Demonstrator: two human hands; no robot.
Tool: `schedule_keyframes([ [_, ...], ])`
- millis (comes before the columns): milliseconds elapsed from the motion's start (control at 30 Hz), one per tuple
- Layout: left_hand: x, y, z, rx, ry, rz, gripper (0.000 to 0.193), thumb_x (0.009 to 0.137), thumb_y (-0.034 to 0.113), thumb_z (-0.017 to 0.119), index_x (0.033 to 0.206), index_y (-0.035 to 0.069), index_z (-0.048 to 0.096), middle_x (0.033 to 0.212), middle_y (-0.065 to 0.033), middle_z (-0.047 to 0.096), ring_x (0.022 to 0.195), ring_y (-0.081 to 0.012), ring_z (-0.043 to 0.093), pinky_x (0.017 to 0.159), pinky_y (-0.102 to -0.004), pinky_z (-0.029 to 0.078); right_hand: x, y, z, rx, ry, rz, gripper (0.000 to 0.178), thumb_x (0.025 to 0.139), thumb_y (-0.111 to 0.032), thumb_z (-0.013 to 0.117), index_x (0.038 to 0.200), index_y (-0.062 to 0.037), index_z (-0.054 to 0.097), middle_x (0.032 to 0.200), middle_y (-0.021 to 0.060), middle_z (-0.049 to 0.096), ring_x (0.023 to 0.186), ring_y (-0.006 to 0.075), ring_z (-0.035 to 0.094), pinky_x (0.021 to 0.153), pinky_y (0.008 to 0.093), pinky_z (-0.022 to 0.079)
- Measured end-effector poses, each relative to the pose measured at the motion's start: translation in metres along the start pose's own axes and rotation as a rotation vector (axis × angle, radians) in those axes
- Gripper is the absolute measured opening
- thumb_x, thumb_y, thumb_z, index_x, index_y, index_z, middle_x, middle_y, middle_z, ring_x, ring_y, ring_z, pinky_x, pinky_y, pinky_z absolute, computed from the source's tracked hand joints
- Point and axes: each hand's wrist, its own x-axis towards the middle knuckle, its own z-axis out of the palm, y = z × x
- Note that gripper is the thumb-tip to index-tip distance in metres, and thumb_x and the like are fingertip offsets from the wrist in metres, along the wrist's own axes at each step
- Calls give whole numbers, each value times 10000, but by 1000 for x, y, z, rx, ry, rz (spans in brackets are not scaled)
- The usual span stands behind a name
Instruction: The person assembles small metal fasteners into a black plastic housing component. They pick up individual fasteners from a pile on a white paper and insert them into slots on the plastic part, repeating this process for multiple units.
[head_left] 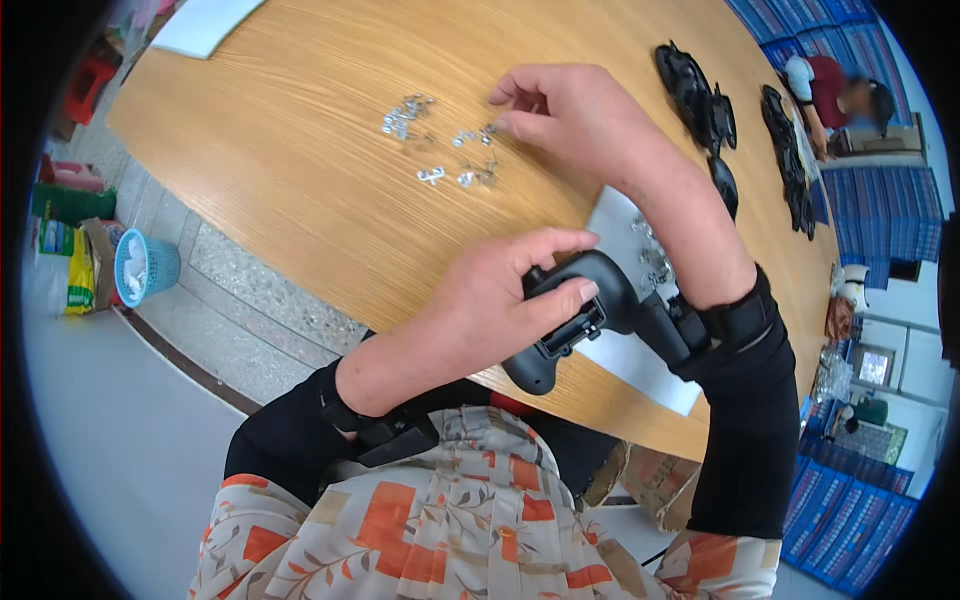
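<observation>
My left hand is closed round a black game controller, its thumb lying across the shell. A rectangular recess shows on the side facing me. My right hand is over the table, fingers curled and the thumb a little apart from the index finger. Its thumb tip is right beside a loose group of small silvery metal pieces. I see nothing between those fingertips. Another cluster of metal pieces lies farther left, with a single piece nearer me.
Under the controller lies a white sheet with more small metal parts. Black shells lie at the right of the wooden table. A blue basket stands on the floor at left. Another person is at the far right.
</observation>
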Motion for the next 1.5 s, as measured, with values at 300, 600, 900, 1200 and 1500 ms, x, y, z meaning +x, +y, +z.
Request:
schedule_keyframes([
  [300, 1, 6, -4, -22, -37, -28, 373, 933, 71, 709, 1293, -1, 641, 1007, -48, 711, 854, -51, 643, 732, -231, 546, -16, 10, -6, 143, 19, 113, 198, 918, -144, 712, 1064, -11, 712, 865, 11, 702, 801, 89, 628, 751, 262, 516],
  [600, 0, 3, -5, -1, -41, 17, 359, 924, 95, 722, 1268, 19, 657, 985, -59, 721, 817, -64, 668, 711, -249, 554, -36, 0, 5, 394, -101, 125, 101, 925, -70, 706, 1005, -9, 711, 845, -31, 657, 783, 31, 561, 721, 208, 490],
  [900, 0, 4, -6, -11, -40, 12, 374, 913, 104, 731, 1268, 15, 657, 934, -49, 726, 797, -64, 663, 713, -248, 546, -24, 1, 14, 197, -109, 113, 192, 960, -178, 693, 955, 14, 696, 740, -19, 614, 710, 48, 506, 660, 249, 462],
  [1200, 1, 4, -6, 16, -49, 15, 368, 912, 112, 732, 1258, 12, 659, 936, -66, 735, 803, -73, 676, 718, -253, 553, -22, -2, 25, 154, -34, 111, 189, 889, -199, 681, 895, -15, 719, 716, 97, 684, 627, 193, 621, 632, 330, 514],
  [1500, 1, 3, -6, 29, -27, 54, 361, 912, 114, 728, 1253, 16, 661, 896, -60, 721, 775, -79, 674, 690, -252, 545, -28, 7, 19, 456, -14, 103, 144, 895, -103, 688, 983, 9, 711, 712, 6, 612, 693, 67, 552, 665, 266, 491],
])
